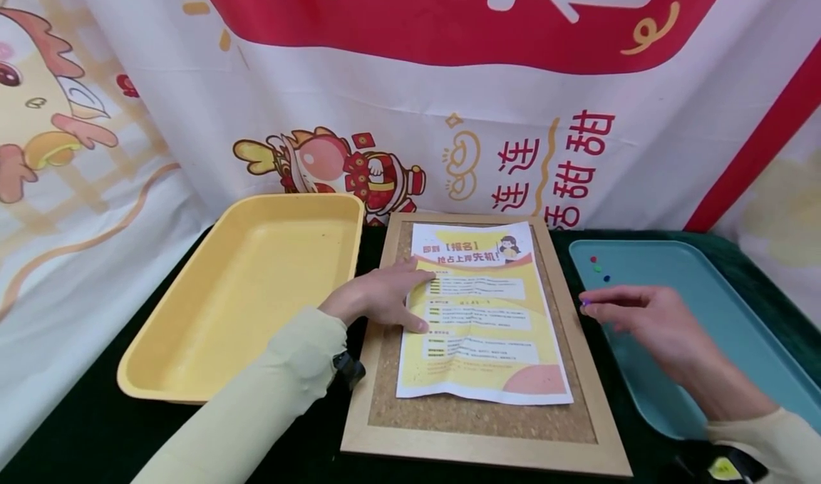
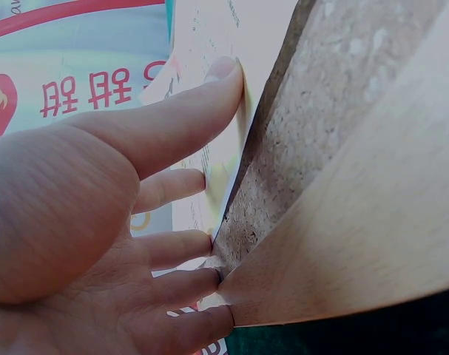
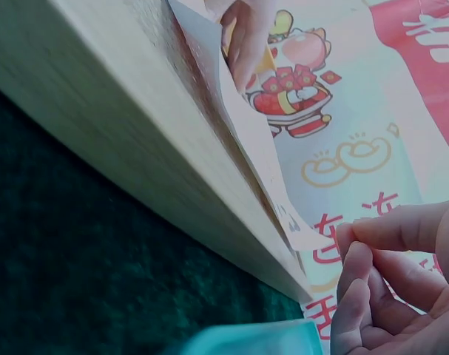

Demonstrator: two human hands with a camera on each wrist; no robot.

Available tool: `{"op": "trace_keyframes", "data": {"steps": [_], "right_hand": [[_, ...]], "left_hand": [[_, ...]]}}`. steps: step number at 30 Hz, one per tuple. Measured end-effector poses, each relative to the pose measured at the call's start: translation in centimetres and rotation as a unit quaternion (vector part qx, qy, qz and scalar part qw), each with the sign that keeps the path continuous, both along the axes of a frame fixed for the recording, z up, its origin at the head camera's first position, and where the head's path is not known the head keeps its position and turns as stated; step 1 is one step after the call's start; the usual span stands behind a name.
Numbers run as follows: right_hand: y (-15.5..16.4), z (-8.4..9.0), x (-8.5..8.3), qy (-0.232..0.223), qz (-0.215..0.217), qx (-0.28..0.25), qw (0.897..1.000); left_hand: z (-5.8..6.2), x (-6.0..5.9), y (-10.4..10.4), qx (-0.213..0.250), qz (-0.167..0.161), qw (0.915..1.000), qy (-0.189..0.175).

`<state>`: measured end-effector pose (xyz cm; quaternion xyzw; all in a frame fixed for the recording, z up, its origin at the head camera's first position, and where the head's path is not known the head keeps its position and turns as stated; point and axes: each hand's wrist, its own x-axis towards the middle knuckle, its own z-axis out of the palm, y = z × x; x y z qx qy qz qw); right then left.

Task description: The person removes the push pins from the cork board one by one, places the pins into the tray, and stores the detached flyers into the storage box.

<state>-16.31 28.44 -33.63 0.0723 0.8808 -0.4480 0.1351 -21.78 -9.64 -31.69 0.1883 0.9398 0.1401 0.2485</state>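
My left hand [image 1: 378, 297] lies flat on the paper [image 1: 481, 313] mid-frame, so I must keep it still while my right hand [image 1: 641, 316] pinches a purple pin [image 1: 585, 301].

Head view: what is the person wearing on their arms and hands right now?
Both arms are in long, pale yellow sleeves that end at the wrists. The left hand and right hand are bare, with no gloves and no rings visible. A small black device sits at the left wrist, just past the cuff. At the right wrist a black device with a yellow marking shows at the frame's lower edge.
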Motion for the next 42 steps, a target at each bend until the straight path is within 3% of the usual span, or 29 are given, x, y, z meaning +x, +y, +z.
{"op": "trace_keyframes", "data": {"steps": [9, 33, 42], "right_hand": [[1.1, 0.2, -1.2, 0.021, -0.010, 0.012, 1.000], [4.5, -0.8, -4.1, 0.026, -0.057, -0.030, 0.998], [5.7, -1.0, -5.1, 0.019, -0.065, -0.015, 0.998]], "left_hand": [[0.1, 0.0, 0.0, 0.004, 0.000, 1.0000, -0.001], [0.1, -0.1, -0.3, 0.004, -0.008, 1.0000, 0.000], [0.0, -0.1, 0.0, 0.009, -0.006, 0.9999, 0.001]]}}
